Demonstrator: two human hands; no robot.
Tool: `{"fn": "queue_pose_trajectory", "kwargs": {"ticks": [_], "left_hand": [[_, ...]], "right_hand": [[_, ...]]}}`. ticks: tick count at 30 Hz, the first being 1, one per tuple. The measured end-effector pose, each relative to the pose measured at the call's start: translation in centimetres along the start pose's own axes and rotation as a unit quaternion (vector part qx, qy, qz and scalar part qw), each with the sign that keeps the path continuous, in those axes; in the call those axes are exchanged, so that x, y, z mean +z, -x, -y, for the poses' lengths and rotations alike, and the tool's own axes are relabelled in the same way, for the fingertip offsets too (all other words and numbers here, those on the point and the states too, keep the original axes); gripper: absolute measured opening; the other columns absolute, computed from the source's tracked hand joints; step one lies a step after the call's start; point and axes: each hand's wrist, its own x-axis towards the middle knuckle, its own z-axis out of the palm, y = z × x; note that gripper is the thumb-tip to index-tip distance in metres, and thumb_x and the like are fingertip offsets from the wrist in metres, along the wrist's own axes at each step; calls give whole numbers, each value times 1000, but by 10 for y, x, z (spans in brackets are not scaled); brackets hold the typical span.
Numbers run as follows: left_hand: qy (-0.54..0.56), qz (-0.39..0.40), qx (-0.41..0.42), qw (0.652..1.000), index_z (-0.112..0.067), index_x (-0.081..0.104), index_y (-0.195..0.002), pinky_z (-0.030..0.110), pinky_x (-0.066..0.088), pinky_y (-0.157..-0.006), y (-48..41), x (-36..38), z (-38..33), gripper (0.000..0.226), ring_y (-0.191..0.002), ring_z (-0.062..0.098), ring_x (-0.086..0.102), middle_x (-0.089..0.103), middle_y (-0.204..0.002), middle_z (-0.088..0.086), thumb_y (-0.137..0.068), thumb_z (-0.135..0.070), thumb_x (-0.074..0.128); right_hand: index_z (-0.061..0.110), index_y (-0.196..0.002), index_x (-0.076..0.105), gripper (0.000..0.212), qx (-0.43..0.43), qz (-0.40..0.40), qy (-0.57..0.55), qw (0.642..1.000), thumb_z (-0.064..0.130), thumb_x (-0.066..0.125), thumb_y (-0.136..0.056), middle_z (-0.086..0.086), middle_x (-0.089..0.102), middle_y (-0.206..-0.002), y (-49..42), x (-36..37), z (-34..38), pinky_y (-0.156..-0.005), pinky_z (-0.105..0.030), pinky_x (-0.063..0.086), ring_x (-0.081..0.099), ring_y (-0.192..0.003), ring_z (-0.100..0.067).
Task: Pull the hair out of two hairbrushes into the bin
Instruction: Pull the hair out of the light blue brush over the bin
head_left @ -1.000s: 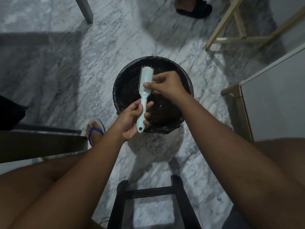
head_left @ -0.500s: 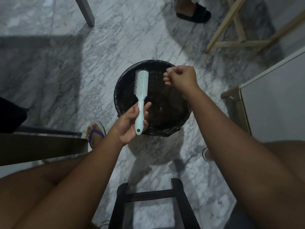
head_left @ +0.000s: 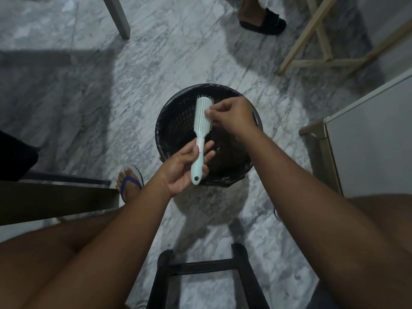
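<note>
One foot in a blue flip-flop (head_left: pixel 128 184) on the marble floor (head_left: pixel 89 97), just left of the left grip (head_left: pixel 182 168). Left grip curled round the handle of the pale green hairbrush (head_left: pixel 201 121), bristles up. Right grip (head_left: pixel 231 117) touching the brush head's right edge, thumb and fingers pinched narrow at the bristles; hair between them too fine to tell. Beneath both grips, the black bin (head_left: pixel 176 117).
</note>
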Motion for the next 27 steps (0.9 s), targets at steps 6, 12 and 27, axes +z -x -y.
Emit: {"fn": "queue_pose_trajectory", "kwargs": {"ticks": [6, 12, 27], "left_hand": [[20, 16, -2, 1000, -18, 46, -144, 25, 54, -63, -1, -2, -3, 49, -91, 15, 68, 59, -137, 4, -95, -10, 49], [46, 34, 9, 998, -17, 46, -144, 26, 53, -63, 0, -8, -4, 49, -91, 15, 68, 60, -135, 4, -96, -8, 45], [-54, -23, 4, 998, -20, 49, -142, 26, 51, -59, 0, -3, 8, 49, -86, 15, 66, 67, -123, 2, -95, -11, 52]], "right_hand": [[-8, -101, 70, 16, -1, 24, -30, 999, 5, 69, -92, -17, 71, -88, 4, -11, 14, -67, -24, 63, 70, -73, -20], [-1, -94, 63, 11, 76, -89, -155, 981, 2, 54, -100, -15, 68, -84, -3, -17, -2, -59, -22, 60, 73, -60, -16], [21, -105, 64, 55, -109, -45, 233, 965, 41, 90, -61, -3, 59, -112, 5, 16, 12, -77, -23, 42, 54, -98, -13]]}}
